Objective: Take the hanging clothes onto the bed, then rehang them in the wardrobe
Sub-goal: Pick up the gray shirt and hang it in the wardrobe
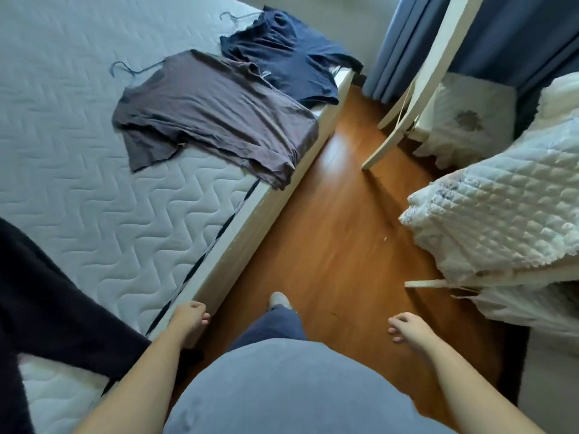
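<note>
The mattress point(78, 151) is covered in matt, pale quilted cloth stitched in wavy ridges. The grey-brown T-shirt point(213, 117) and the navy T-shirt point(288, 54) are soft, matt, creased cloth, each on a thin wire hanger point(125, 68). The floor point(329, 230) is smooth orange-brown wood with a glossy sheen. The white quilt point(501, 208) is puffy diamond-stitched cloth, faintly shiny, with a lacy edge. The curtain point(404, 42) is matt blue cloth.

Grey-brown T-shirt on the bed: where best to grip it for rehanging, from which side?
Probably the hanger hook sticking out past the collar of the grey-brown T-shirt, lying exposed on the mattress; reach from the aisle side, where its hem overhangs the edge.
</note>
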Tool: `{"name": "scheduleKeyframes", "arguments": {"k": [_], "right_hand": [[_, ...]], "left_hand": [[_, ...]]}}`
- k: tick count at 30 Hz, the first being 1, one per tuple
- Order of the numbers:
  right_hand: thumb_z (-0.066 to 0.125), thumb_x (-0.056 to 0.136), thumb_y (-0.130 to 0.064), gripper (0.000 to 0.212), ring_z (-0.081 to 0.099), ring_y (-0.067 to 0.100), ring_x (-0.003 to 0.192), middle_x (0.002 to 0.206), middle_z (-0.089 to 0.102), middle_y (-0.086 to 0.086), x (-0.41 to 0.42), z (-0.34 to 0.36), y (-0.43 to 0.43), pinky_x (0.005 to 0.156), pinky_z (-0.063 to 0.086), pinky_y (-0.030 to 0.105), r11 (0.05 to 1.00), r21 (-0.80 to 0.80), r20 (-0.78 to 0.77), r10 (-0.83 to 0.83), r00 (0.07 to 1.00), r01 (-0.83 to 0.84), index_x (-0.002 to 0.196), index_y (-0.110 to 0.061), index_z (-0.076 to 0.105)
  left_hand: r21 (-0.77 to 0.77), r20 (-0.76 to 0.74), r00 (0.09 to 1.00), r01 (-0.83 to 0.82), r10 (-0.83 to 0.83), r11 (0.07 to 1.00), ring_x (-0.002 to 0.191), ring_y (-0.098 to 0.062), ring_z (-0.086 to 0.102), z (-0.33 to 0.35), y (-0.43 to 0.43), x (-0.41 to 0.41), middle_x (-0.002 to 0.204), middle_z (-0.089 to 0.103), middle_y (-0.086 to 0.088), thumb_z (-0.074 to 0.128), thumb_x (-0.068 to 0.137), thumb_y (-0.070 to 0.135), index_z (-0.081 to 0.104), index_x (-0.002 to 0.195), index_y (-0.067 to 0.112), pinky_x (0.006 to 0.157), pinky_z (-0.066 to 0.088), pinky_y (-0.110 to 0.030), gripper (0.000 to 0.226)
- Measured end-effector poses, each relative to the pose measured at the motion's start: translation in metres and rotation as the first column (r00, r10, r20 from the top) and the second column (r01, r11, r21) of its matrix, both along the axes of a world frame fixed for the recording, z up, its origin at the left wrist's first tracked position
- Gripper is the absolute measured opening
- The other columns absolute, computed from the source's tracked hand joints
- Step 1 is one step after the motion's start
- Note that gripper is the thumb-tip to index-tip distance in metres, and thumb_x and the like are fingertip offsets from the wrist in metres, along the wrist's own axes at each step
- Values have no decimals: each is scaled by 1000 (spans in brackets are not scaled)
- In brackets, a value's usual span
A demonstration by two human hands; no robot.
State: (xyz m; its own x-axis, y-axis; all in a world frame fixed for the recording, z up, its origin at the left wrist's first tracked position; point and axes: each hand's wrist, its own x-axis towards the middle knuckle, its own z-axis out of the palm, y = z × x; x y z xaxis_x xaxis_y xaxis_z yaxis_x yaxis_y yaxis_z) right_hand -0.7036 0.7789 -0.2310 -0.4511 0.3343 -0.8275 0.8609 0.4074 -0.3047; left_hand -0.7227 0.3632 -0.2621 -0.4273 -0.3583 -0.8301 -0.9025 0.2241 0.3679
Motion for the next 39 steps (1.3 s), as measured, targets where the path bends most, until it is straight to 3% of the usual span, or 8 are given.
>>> {"name": "scheduleKeyframes", "arguments": {"k": [3, 7, 12, 17, 23, 29, 35, 39], "right_hand": [[47, 92, -16, 12, 55, 16, 67, 92, 64, 10, -103, 8, -3, 52, 36, 22, 996, -18, -117, 83, 990, -86, 97, -10, 56], [47, 92, -14, 13, 60, 19, 71, 83, 64, 4, -203, 18, -18, 69, 46, 28, 987, -123, -282, 63, 957, -101, 100, -10, 57], [52, 87, -15, 11, 62, 29, 94, 96, 64, 9, -300, -4, 0, 88, 51, 41, 907, -15, -196, 409, 891, -420, 96, -12, 58], [52, 89, -11, 15, 56, 23, 77, 86, 59, 9, -425, -3, 26, 71, 44, 31, 840, 27, -138, 540, 830, -542, 100, -3, 59], [49, 91, -9, 20, 52, 18, 55, 65, 57, 6, -556, 1, 36, 54, 42, 27, 797, 76, -10, 601, 799, -599, 101, 4, 60], [45, 92, -3, 10, 50, 20, 55, 75, 55, 16, -636, -5, -47, 38, 43, 19, 786, 28, 4, 618, 786, -618, 84, -1, 50], [45, 90, -6, 16, 51, 16, 57, 78, 59, 11, -696, -19, -158, 39, 40, 16, 608, 33, -5, 794, 608, -794, 77, -10, 52], [51, 85, -7, 9, 61, 29, 68, 76, 63, 11, -744, -37, -222, 74, 52, 39, 513, 36, -25, 858, 513, -858, 82, -11, 59]], "left_hand": [[4, -61, 989, 132, -132, 991, 74, -25, 55, 7, 21, -72, 85, 60, -14, 41, 93, 10, 57, 80, 8, 87, 47, -38, 20], [-1, -94, 971, 219, -218, 976, 73, -21, 56, 19, 58, -140, 84, 62, -9, 41, 91, 9, 54, 94, 10, 81, 46, -33, 14], [95, -159, 985, -53, 68, 994, 71, -17, 58, 21, 83, -208, 86, 64, -7, 42, 94, 12, 55, 99, 9, 64, 44, -27, 15], [3, -175, 926, -339, 335, 941, 68, -17, 57, 25, 89, -262, 85, 62, -10, 40, 94, 9, 55, 101, 5, 59, 37, -27, 18], [-72, -153, 899, -424, 410, 903, 81, -28, 60, 33, 113, -315, 79, 63, -7, 45, 88, 8, 59, 96, 11, 84, 48, -39, 16], [-114, -166, 830, -553, 533, 825, 88, -31, 63, 25, 86, -339, 87, 66, -11, 53, 86, 9, 56, 80, 21, 79, 47, -36, 13], [-102, -126, 772, -635, 623, 766, 92, -36, 63, -12, 8, -386, 100, 66, -23, 54, 84, 8, 58, 89, 12, 89, 49, -43, 8], [-132, -136, 759, -650, 636, 748, 97, -33, 62, -15, -45, -445, 103, 65, -16, 49, 87, 7, 59, 97, 9, 85, 46, -36, 15]]}}
